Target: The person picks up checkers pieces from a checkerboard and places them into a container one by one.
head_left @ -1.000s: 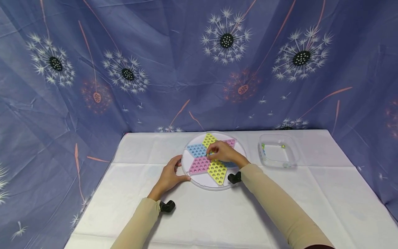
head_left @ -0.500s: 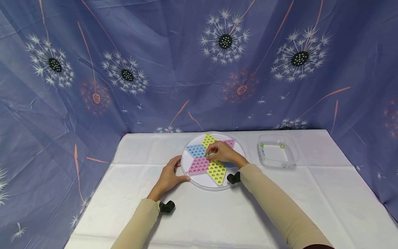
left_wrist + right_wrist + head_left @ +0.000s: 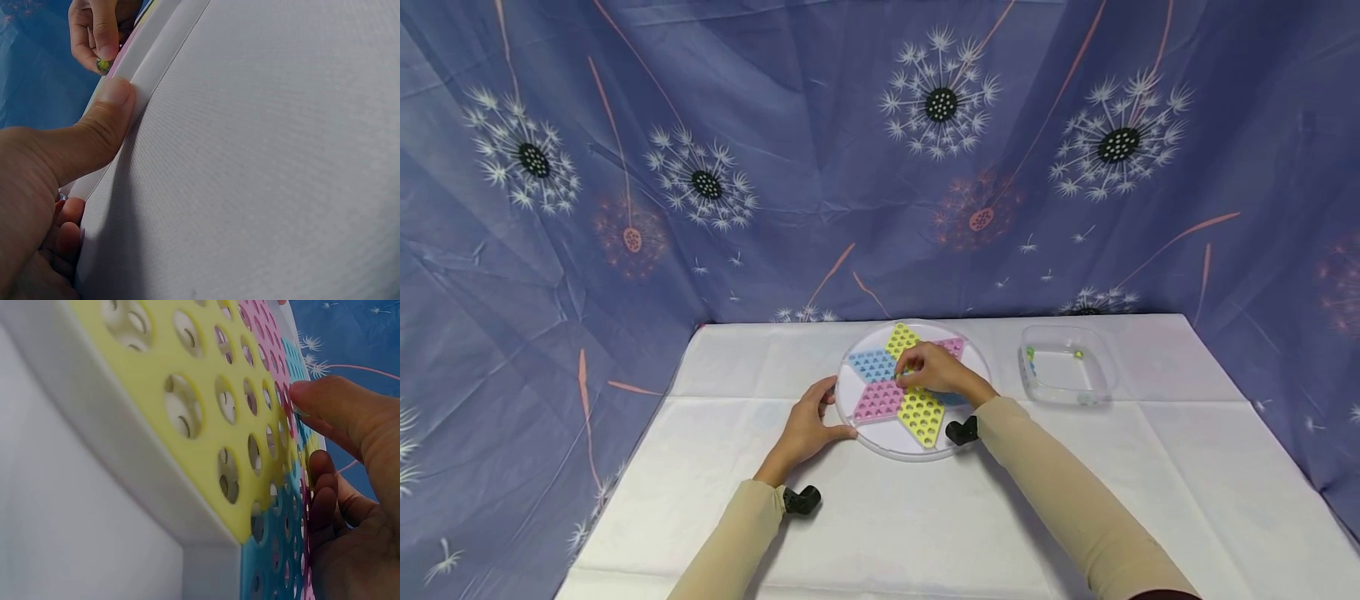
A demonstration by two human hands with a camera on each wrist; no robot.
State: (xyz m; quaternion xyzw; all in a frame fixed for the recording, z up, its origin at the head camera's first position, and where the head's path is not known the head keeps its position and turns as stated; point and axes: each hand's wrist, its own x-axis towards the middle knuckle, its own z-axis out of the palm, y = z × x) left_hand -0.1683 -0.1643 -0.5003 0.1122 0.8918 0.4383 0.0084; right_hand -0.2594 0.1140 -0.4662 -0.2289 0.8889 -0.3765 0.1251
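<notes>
A round white Chinese checkers board (image 3: 880,400) with a yellow, pink and blue star full of holes lies on the table. My left hand (image 3: 807,425) holds its left rim; in the left wrist view the thumb (image 3: 112,100) presses on the rim, with fingertips (image 3: 70,234) bent beside it. Over the middle of the star, my right hand (image 3: 936,369) pinches a green-yellow marble (image 3: 104,64) between thumb and finger. In the right wrist view the thumb (image 3: 325,400) and curled fingers (image 3: 322,500) are close to the holed surface (image 3: 209,425), where the marble is mostly hidden.
A clear plastic container (image 3: 1067,398) with several small marbles stands right of the board, near the back edge. White cloth (image 3: 917,533) covers the table. A blue dandelion-print curtain (image 3: 820,150) hangs behind it and at the sides.
Both hands keep their places on and over the board; the head view shifts only very slightly.
</notes>
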